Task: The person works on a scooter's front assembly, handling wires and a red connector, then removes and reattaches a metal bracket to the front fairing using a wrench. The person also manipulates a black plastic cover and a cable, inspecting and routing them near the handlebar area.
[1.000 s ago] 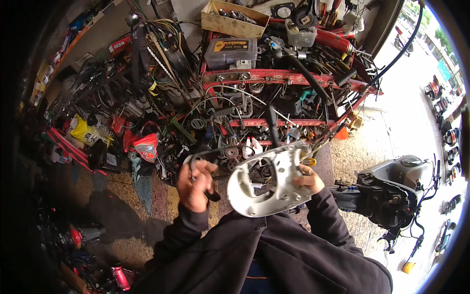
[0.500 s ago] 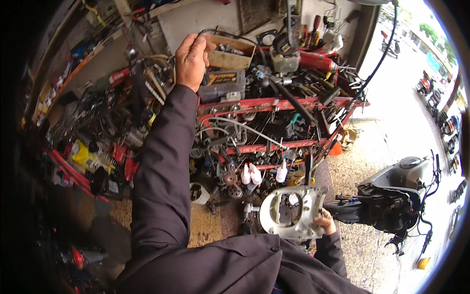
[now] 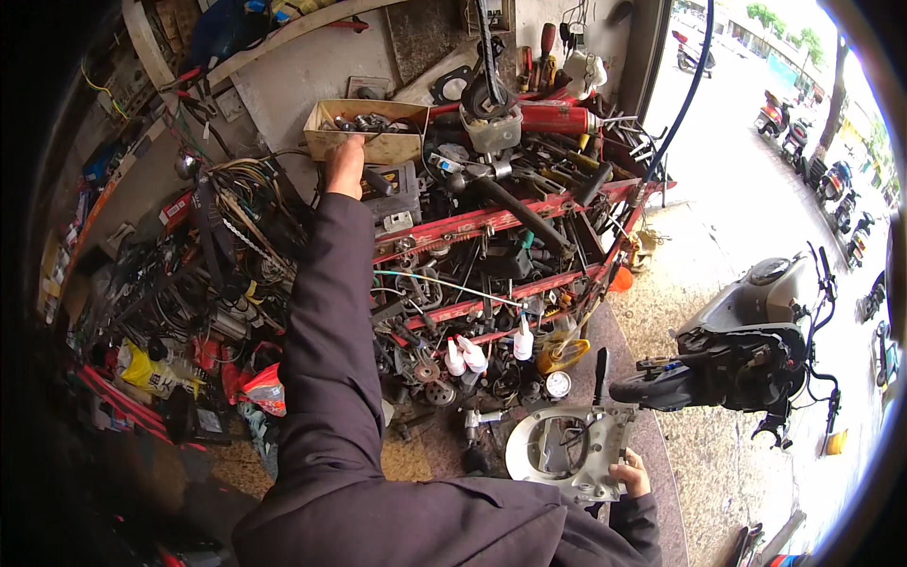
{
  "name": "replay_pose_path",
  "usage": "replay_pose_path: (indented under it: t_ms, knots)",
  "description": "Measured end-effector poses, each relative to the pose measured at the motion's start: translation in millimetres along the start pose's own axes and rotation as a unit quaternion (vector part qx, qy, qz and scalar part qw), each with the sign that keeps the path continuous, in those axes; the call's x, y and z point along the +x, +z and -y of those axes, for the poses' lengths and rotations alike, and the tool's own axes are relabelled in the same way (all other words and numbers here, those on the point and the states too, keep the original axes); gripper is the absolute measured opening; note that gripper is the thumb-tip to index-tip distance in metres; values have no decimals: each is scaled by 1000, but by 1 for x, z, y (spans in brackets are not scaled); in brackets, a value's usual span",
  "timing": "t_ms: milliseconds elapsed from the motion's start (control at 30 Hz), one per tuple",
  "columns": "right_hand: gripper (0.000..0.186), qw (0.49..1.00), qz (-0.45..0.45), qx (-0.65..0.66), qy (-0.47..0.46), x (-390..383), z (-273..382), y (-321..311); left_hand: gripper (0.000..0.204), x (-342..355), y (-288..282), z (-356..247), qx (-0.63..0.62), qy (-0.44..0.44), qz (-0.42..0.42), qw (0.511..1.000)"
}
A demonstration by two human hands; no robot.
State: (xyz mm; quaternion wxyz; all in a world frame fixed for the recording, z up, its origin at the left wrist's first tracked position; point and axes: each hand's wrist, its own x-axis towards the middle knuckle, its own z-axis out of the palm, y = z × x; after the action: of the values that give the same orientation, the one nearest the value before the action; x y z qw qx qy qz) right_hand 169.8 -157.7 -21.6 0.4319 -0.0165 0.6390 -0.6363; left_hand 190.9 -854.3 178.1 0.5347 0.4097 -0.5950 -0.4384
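My left arm stretches far forward, and my left hand is at the front side of a tan open box holding small metal parts. Most of its fingers are hidden, so their grip does not show. At the lower right, my right hand grips a grey cast-metal engine cover by its right edge, thumb on the upper face. The cover has a large rounded opening through which things behind show. A dark case lies just right of my left wrist.
A red-edged tool rack is crowded with a hammer, pliers and loose parts. White bottles stand low at its front. A partly stripped scooter stands at right. Tangled cables and parts heap up at left.
My left hand has come down from above the tan box to its front side. The view has shifted, and the engine cover sits lower in it, still in my right hand.
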Motion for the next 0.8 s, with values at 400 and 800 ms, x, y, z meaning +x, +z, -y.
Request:
replay_pose_path:
  t_ms: [400,800]
  knots:
    - [58,994,51,-97,-17,66,51,3,17,-153,-54,-38,26,178,94,979]
    - [42,835,295,-414,-211,99,144,16,83,-409,-34,-31,429,311,556,641]
